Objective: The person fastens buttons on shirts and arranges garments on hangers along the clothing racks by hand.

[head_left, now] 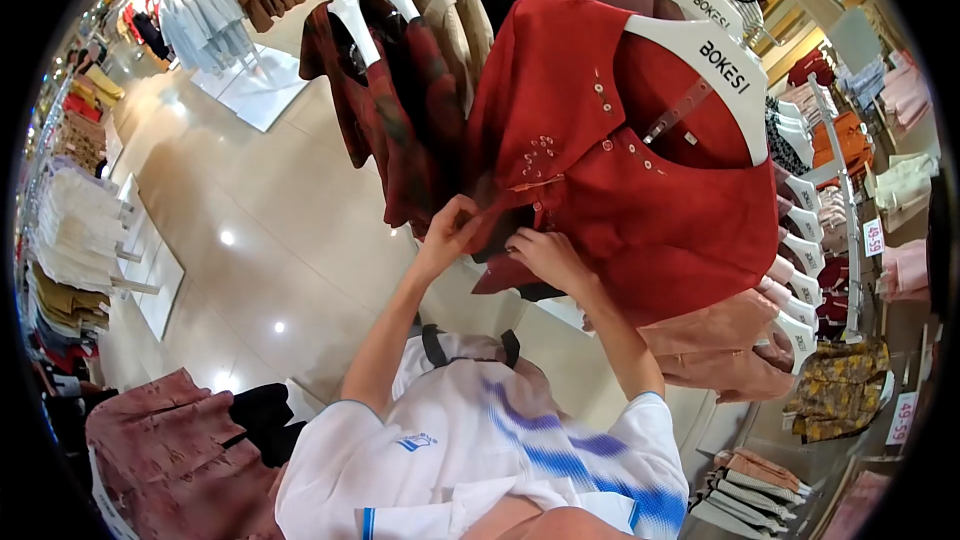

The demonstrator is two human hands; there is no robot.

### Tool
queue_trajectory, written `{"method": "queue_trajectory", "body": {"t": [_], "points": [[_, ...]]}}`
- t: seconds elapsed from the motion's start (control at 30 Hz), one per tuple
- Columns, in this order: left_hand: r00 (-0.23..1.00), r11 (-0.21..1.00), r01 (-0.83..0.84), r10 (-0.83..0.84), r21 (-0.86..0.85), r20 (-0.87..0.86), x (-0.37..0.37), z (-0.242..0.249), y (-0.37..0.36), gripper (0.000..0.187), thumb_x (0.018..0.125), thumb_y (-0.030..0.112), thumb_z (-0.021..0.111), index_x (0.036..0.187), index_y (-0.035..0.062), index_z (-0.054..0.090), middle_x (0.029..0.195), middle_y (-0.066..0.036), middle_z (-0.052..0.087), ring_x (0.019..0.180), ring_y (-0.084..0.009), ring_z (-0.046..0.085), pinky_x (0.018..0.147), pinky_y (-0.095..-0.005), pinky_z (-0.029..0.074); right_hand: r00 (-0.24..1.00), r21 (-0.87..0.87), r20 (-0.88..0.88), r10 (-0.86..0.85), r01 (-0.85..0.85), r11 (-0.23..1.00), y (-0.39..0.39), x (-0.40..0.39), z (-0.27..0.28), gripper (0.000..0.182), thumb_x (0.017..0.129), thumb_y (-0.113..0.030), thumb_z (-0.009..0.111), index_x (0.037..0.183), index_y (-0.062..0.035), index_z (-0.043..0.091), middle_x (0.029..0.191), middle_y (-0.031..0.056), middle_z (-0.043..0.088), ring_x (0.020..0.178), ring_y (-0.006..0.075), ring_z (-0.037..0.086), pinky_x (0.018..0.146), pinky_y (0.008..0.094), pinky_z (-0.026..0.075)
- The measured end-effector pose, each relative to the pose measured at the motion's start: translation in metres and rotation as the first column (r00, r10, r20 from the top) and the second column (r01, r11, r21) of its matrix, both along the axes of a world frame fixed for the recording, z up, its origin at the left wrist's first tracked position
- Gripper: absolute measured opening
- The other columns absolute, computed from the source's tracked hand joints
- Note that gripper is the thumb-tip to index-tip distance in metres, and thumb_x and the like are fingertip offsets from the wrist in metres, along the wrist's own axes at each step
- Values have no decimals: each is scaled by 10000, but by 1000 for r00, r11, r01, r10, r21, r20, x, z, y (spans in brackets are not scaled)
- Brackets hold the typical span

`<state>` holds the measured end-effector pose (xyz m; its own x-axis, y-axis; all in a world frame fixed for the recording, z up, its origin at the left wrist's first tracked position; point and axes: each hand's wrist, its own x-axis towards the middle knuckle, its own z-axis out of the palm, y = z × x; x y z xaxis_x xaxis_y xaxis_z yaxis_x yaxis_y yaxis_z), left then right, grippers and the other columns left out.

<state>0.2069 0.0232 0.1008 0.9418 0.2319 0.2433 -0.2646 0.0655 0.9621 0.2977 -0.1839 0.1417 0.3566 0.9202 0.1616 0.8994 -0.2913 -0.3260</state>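
Observation:
A red collared shirt (690, 210) with metal eyelets and buttons hangs in front of me on a white hanger (725, 70) marked BOKESI. Its front edge falls between my hands, where a dark patch of cloth shows. With fingers pinched, my left hand (455, 230) grips the cloth at the left side of the front. My right hand (545, 255) is closed on the front edge just below the buttons, its fingertips partly hidden by the fabric. Beside my left hand hangs a red and dark checked shirt (375, 130).
Close behind the red shirt is a rack of garments on white hangers (800, 255). A pink garment (710, 345) hangs below it. A mauve patterned garment (165, 440) is at lower left. White display bases (250, 90) stand on the shiny tiled floor (270, 240).

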Motion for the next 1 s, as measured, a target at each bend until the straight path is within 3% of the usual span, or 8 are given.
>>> {"method": "queue_trajectory", "body": {"t": [0.13,0.17,0.27,0.4,0.5,0.6,0.77,1.0], "points": [[994,994,107,-106,23,-24,-1,-11,-15,125,920,-68,560,996,18,509,1006,-23,511,917,-92,527,805,-228,433,984,242,-173,-30,73,967,-2,-14,6,145,846,-143,681,941,-80,591,891,91,650,759,302,664,635,404,533],[995,994,49,-57,98,79,2,-14,-22,128,900,-46,579,966,51,529,926,-16,538,686,-74,503,578,-208,396,973,285,-223,-67,131,950,-2,-17,4,157,842,-129,685,947,-79,580,886,89,655,764,300,666,635,401,530],[990,969,33,-65,246,122,2,-21,-29,142,885,-40,596,981,45,533,929,-28,535,674,-88,500,579,-218,394,961,371,-248,-119,208,905,-1,-22,-1,163,835,-110,691,943,-75,573,885,85,658,768,295,667,633,395,526],[989,958,31,-71,284,132,-3,-15,-34,150,880,-33,600,994,43,539,935,-33,531,679,-100,492,588,-232,396,974,495,-168,-155,219,841,-1,-29,-7,152,825,-78,694,946,-72,602,894,73,652,762,281,663,629,374,527],[991,974,131,-121,185,-65,-8,-10,-34,119,912,-55,565,989,21,516,985,-57,522,865,-139,554,726,-254,466,971,567,-143,-191,239,789,2,-37,-6,152,816,-56,696,952,-73,628,896,63,649,753,270,661,625,364,529],[997,953,78,-80,293,-5,-9,-7,-36,112,920,-56,548,992,18,505,978,-56,516,823,-127,549,682,-248,462,969,567,-98,-226,241,788,4,-43,-2,162,802,-42,700,950,-76,640,896,54,651,746,264,660,622,360,528],[993,992,110,-108,53,-48,-10,-14,-38,90,941,-9,527,1021,32,522,943,-37,500,718,-100,543,554,-238,457,978,566,-99,-184,208,798,2,-45,-3,170,770,25,697,918,-45,653,884,73,653,734,263,659,607,343,525],[989,985,139,-133,103,-64,-12,0,-38,84,955,-10,509,1031,26,510,957,-34,490,698,-100,545,543,-234,483,970,565,-102,-220,239,790,3,-45,-1,136,792,-33,696,910,-78,645,898,43,648,721,264,655,604,363,520]]}}
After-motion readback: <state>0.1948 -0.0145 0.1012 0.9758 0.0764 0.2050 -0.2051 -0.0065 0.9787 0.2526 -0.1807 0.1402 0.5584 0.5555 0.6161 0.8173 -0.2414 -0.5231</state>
